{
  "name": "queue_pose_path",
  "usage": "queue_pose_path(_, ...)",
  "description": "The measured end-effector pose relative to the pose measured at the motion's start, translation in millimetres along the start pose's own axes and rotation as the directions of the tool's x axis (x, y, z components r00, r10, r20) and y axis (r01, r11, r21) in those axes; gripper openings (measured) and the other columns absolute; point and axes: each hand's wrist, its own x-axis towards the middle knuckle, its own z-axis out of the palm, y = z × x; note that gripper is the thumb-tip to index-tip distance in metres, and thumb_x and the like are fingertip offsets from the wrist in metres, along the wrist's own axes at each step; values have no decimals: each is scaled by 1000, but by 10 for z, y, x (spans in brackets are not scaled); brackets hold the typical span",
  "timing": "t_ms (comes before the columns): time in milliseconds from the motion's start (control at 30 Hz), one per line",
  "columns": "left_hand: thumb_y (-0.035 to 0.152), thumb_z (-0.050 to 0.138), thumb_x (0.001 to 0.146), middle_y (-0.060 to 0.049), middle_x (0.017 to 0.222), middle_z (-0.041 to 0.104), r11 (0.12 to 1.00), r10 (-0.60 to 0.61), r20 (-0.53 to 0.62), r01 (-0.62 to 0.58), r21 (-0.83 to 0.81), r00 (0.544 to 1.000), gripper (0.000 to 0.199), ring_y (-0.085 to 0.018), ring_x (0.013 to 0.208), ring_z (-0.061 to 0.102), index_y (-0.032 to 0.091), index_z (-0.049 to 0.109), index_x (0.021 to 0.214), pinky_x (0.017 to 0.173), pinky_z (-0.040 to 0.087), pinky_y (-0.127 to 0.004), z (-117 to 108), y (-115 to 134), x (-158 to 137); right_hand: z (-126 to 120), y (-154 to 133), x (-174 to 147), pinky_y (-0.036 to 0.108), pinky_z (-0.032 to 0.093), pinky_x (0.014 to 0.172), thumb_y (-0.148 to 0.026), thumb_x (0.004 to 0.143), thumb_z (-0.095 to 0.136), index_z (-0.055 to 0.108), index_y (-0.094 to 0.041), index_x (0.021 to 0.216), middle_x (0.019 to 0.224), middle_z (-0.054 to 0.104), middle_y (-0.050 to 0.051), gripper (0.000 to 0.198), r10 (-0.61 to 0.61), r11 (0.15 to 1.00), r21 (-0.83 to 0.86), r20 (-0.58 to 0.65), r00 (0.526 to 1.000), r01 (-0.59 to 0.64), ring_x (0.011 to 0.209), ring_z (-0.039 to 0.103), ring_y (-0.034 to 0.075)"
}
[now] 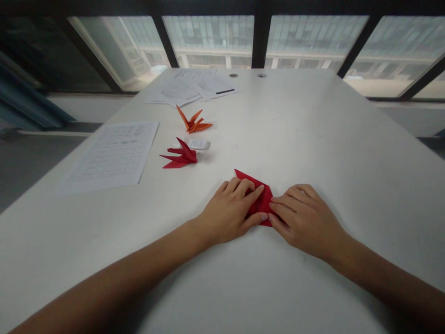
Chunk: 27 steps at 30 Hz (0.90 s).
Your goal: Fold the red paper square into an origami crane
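Note:
A sheet of red origami paper (pixel 260 203), partly folded with a slanted upper edge, lies on the white table between my hands. My left hand (pixel 232 208) rests over its left part, fingers curled and pressing it down, the thumb at its lower edge. At the right edge, my right hand (pixel 302 215) pinches the paper with bunched fingertips, close to my left thumb. Both hands cover parts of the sheet, so some folds are hidden. Beyond my left hand sit a red paper crane (pixel 182 157) and an orange paper crane (pixel 193 123).
Behind the red crane lies a white remote control (pixel 200 144). A printed sheet (pixel 113 155) is on the left of the table (pixel 347 167), with more papers (pixel 187 88) at the far end. Two round cable holes are near the far edge, before the windows.

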Motion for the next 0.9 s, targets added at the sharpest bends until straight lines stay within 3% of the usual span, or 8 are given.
queue_pose_path(133,59,43,103,-11,129,58,999,39,10,-39,-9,999,64,-31,113,50,24,44,157,99,45,-51,-6,-35,2,-40,18,-13,43,46,82,-16,92,60,72,-17,78,78,73,5,18,48,991,124,19,999,-50,79,61,23)
queue_pose_path(233,56,43,104,-9,128,57,998,60,10,-60,-20,998,57,-30,112,49,32,46,156,100,45,-51,-4,-51,-11,-66,114,-14,41,45,82,-7,84,59,73,-18,86,85,75,4,18,104,942,308,100,990,-130,82,63,21)
queue_pose_path(333,55,43,104,-10,127,57,999,53,6,-53,-6,999,55,-31,112,49,29,52,152,100,45,-51,-2,-46,-22,-64,216,-15,41,44,85,-7,85,60,75,-21,92,94,76,2,22,98,904,399,161,982,-156,90,63,21)
queue_pose_path(633,51,44,104,-11,128,57,999,48,18,-49,11,999,55,-32,112,49,27,50,153,100,45,-53,-1,-22,-12,-50,282,-15,44,43,95,-22,87,73,72,-25,91,107,72,3,5,69,893,418,236,969,-165,104,61,24)
queue_pose_path(800,47,45,105,-12,129,56,997,55,22,-54,-48,998,53,-31,112,48,26,51,153,103,44,-53,7,-87,-11,-64,384,-14,50,41,104,-39,91,74,71,-29,113,128,67,6,24,10,896,417,329,944,-155,121,57,28)
queue_pose_path(900,35,44,106,-12,127,57,985,102,32,-97,-144,994,47,-28,113,49,25,55,150,107,43,-50,-75,-176,0,-90,357,-17,53,42,105,-46,90,75,70,-29,118,131,66,8,33,6,913,382,334,943,-142,123,56,30)
